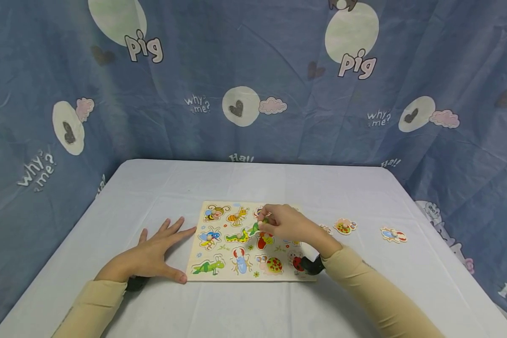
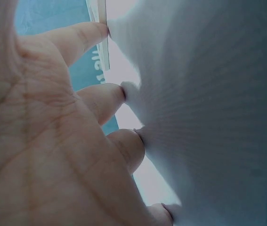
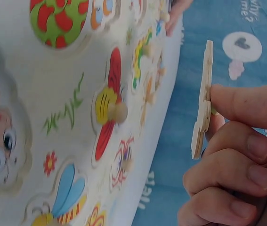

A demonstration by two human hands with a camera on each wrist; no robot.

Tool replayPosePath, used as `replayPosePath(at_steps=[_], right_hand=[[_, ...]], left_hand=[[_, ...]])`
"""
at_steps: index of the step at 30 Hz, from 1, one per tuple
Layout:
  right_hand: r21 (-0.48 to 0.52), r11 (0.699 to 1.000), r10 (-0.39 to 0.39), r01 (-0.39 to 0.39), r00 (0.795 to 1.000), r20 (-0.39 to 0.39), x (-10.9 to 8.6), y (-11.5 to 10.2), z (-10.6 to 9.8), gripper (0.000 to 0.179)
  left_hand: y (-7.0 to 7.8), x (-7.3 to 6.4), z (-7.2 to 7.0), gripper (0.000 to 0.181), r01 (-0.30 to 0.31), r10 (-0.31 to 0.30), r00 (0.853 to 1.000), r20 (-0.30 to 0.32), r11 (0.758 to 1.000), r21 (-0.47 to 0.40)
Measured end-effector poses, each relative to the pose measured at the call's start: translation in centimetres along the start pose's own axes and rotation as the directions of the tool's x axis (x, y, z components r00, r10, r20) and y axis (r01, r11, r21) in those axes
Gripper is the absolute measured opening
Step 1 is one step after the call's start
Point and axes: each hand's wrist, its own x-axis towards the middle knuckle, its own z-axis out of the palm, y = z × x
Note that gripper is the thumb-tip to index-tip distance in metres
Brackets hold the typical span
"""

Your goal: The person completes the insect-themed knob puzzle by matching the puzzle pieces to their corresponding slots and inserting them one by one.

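My right hand (image 1: 285, 223) is raised over the wooden peg puzzle board (image 1: 253, 277). Between its thumb and finger it pinches a flat wooden puzzle piece (image 3: 203, 108), seen edge-on in the right wrist view. From the head, part of this piece shows green below the fingers. My left hand (image 1: 154, 251) rests on the table with its fingers spread; thumb and index finger touch the board's left side. Insect pictures cover the board, among them a bee (image 1: 214, 213), a blue beetle (image 1: 241, 261) and a green grasshopper (image 1: 208, 267). Several carry pegs.
Right of the board lie a snail piece (image 1: 345, 226) and a beetle piece (image 1: 393, 234); another piece (image 1: 326, 229) is partly behind my right wrist. A white cloth covers the table (image 1: 245, 310). Blue printed curtains (image 1: 253, 61) stand behind and beside it.
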Motion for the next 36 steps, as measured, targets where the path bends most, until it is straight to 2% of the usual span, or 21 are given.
replayPosePath(at_steps=[9,16,31,36], right_hand=[[-0.035,0.999,-0.024,0.024,1.000,0.006,0.7,-0.9,1.3,0.013],[0.010,1.000,-0.021,0.020,0.999,0.040,1.3,-1.3,2.5,0.010],[-0.013,0.999,-0.050,0.051,0.997,0.063,2.0,-2.7,4.4,0.008],[0.004,0.999,-0.033,0.032,0.996,0.083,2.1,-3.2,4.9,0.009]], left_hand=[[-0.1,0.0,0.0,0.127,0.001,-0.001,1.000,0.002,1.000,0.003],[0.0,0.0,-0.1,0.127,-0.001,0.001,1.000,0.004,1.000,0.007],[-0.1,0.0,-0.1,0.127,0.002,-0.002,1.000,0.012,1.000,-0.001],[0.0,0.0,-0.1,0.127,0.008,-0.007,1.000,0.014,1.000,-0.002]])
